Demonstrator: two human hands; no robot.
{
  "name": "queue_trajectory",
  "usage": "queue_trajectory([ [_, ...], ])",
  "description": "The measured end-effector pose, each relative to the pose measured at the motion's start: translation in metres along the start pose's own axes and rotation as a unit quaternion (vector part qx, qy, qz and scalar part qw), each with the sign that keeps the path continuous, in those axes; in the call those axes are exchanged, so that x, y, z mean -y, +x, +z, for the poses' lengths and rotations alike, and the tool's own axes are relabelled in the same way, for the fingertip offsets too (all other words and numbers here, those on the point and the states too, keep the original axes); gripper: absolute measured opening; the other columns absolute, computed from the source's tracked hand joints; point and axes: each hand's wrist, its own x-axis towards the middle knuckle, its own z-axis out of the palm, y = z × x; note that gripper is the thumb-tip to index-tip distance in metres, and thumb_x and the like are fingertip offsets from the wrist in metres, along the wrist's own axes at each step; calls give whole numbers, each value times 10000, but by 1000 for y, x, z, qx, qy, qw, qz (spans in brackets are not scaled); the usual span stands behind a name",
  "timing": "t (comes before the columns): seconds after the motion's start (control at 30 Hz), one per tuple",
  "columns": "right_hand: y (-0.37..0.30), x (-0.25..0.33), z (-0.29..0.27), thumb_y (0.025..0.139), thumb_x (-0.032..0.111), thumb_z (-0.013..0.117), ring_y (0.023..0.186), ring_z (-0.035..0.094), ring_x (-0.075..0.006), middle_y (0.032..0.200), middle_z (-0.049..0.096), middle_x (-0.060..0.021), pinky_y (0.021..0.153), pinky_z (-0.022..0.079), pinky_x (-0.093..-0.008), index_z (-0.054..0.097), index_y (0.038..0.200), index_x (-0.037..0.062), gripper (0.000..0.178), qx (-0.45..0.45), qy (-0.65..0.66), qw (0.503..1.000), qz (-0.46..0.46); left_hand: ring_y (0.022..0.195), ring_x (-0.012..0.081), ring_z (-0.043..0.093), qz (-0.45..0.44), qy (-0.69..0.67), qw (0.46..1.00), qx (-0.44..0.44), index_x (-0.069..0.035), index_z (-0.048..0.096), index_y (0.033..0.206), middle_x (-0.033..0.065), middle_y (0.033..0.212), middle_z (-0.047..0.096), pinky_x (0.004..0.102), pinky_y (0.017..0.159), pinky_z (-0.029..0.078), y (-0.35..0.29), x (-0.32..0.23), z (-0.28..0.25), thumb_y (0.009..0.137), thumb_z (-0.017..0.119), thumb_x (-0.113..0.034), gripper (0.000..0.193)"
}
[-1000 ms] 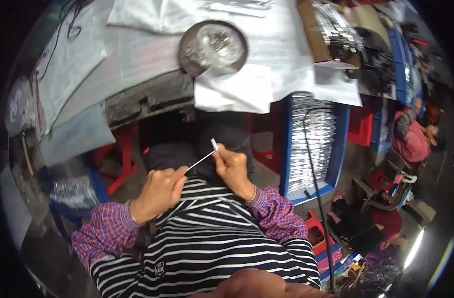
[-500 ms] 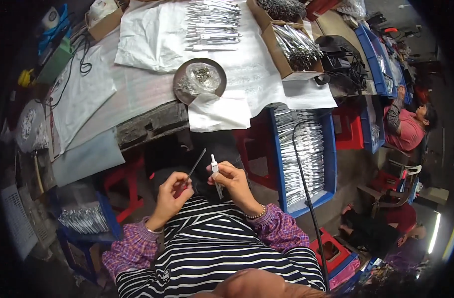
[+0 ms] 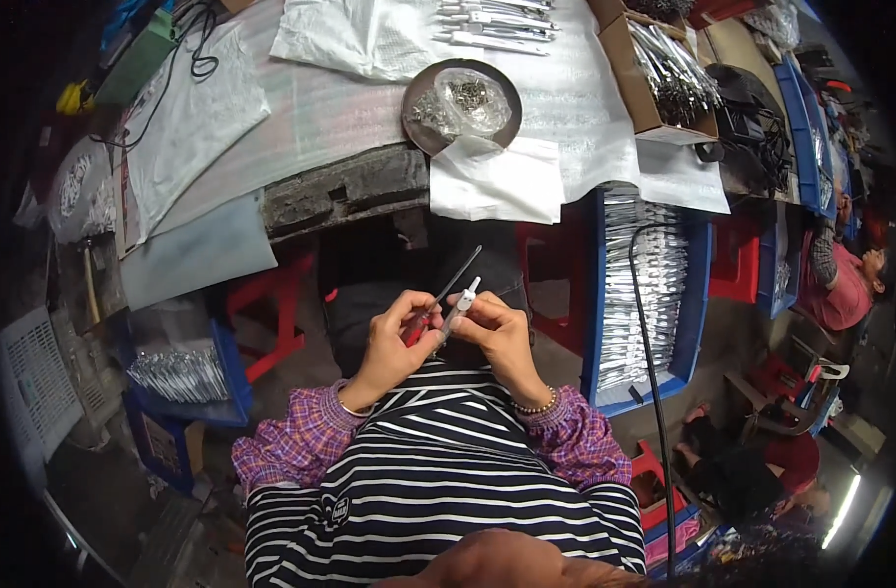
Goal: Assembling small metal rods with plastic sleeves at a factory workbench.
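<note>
Screwdriver (image 3: 458, 275) and white-tipped piece (image 3: 466, 296) are pinched in curled hands (image 3: 392, 341) (image 3: 505, 338).

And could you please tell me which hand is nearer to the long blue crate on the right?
Right. The right hand is just left of the blue crate, not touching it; the left hand is farther left, beyond the right.

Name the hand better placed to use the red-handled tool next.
Likely the left hand: it already holds the red-handled tool, with the shaft pointing up and away from the body. The right hand is occupied with the white-tipped piece.
</note>
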Motion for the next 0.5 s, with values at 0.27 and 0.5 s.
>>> queue_trajectory([
  [0.27,4,-15,3,768,28,678,764,552,-116,809,596,-43,691,453,-241,687,1010,16,242,-14,-47,998,-48,760,41,530,-40,-5,999,7,-19,499,1023,15,857,555,168,669,431,4,3,0,726,646,76,344],
  [0.5,4,-9,3,753,14,681,750,559,-126,782,598,-52,688,456,-247,692,985,14,232,-6,-82,995,-60,702,14,499,-37,-67,997,-22,-10,507,1009,-5,812,551,146,620,402,5,-1,4,723,653,49,327],
])
